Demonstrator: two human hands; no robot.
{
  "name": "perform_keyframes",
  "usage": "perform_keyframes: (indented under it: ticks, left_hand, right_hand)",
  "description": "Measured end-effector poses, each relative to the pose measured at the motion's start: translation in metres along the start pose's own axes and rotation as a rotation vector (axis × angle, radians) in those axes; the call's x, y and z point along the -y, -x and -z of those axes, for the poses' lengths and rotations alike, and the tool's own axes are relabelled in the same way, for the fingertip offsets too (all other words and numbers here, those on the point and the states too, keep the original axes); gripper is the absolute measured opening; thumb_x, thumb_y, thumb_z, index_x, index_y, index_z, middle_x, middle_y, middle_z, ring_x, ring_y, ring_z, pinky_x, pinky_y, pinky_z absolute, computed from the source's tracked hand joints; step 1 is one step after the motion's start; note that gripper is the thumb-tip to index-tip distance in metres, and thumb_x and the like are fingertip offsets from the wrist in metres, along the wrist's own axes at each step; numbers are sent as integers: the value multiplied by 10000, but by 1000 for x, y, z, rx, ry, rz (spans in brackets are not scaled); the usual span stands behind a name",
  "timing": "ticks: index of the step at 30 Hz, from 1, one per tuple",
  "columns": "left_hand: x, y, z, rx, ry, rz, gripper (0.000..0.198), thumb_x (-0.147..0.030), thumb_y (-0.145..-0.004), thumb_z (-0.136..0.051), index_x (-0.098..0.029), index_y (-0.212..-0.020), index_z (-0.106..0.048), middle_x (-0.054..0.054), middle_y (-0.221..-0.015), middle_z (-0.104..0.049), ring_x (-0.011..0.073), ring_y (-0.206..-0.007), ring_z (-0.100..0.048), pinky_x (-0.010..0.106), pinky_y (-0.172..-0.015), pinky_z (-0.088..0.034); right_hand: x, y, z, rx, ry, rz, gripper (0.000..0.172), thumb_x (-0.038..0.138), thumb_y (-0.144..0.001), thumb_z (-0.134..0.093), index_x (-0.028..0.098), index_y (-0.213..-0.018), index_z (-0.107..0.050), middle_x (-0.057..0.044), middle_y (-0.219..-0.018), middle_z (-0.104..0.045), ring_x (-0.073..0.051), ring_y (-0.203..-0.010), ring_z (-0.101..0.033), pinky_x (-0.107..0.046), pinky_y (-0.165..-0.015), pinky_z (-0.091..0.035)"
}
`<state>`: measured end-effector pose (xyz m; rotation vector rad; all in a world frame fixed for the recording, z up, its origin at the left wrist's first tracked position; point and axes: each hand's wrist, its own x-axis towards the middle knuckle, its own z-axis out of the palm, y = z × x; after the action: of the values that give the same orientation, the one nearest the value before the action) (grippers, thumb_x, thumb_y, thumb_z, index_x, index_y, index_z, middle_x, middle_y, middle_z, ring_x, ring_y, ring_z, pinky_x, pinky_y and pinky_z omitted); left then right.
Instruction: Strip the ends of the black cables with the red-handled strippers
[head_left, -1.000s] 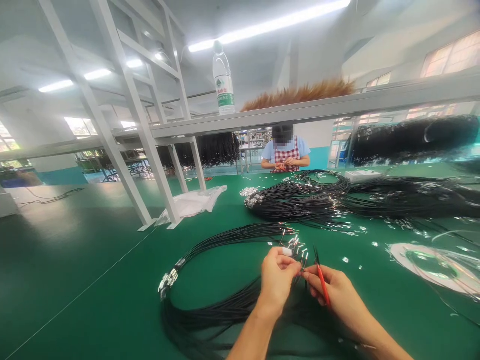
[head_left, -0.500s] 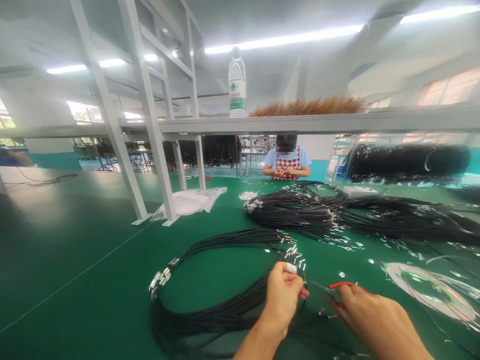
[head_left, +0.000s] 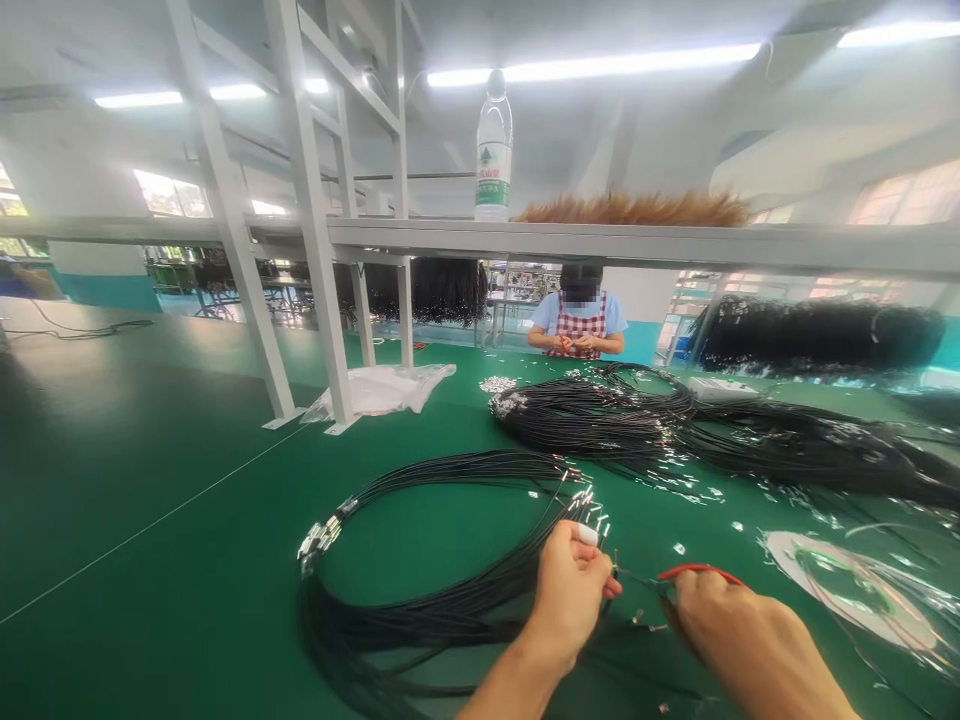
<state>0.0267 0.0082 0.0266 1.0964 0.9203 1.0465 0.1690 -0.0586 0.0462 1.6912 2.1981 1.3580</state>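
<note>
At the front centre my left hand (head_left: pixel 571 582) is pinched closed on the end of a black cable. A white wrap covers one of its fingertips. My right hand (head_left: pixel 731 625), a little to the right, is wrapped round red-handled pliers (head_left: pixel 701 570). Their slim jaws point left, close to the fingertips of my left hand; whether they touch the cable is too small to tell. A looped bundle of black cables (head_left: pixel 420 630) lies under and left of my left hand. Its silver-tipped ends (head_left: pixel 589 500) fan out just beyond the hand, and metal connectors (head_left: pixel 319 540) gather at its left bend.
A larger cable heap (head_left: pixel 585 415) lies farther back. A pale disc with thin wires (head_left: pixel 795 560) sits at right, among scattered bits. White shelf posts (head_left: pixel 311 230) stand on the green table (head_left: pixel 187 590), near a plastic bag (head_left: pixel 390 388). A co-worker (head_left: pixel 577 320) sits opposite.
The camera view has shifted slightly. The jaws of the pliers have come nearer to the fingertips of my left hand, which keeps its pinch on the cable.
</note>
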Motion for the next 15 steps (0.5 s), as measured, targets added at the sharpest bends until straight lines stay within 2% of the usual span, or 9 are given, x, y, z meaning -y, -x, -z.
perform_keyframes:
  ticks: [4,9,12,15]
  left_hand:
    - [2,0,0,15,-3,-6,179,-27,-703,-472,-159,-819,-436,-53,-657,-499,68,-474,-544,197,-492,-424]
    - [6,-1,-1,27,-32,-20,174,-34,-712,-470,-158,-830,-436,-50,-654,-503,72,-474,-542,203,-492,-422]
    - [10,-2,-1,34,-56,-37,176,-37,-713,-463,-162,-836,-439,-48,-653,-506,77,-482,-542,201,-488,-408]
    - [14,-1,-2,31,-83,-56,167,-45,-719,-456,-166,-835,-447,-47,-657,-502,77,-494,-536,197,-490,-398]
  right_hand:
    - [2,0,3,39,48,33,315,-152,-660,-493,131,-574,-599,-37,-489,-550,-187,-390,-586,-231,-352,-416]
    - [6,1,-4,75,93,31,328,-163,-648,-514,141,-555,-593,-30,-470,-539,-189,-391,-579,-241,-362,-413]
    - [5,-1,-3,149,78,9,337,-168,-660,-506,136,-563,-615,-42,-477,-566,-201,-406,-605,-245,-372,-422]
    - [1,-7,7,245,-17,0,351,-175,-656,-501,132,-567,-646,-57,-480,-602,-216,-426,-633,-247,-379,-435]
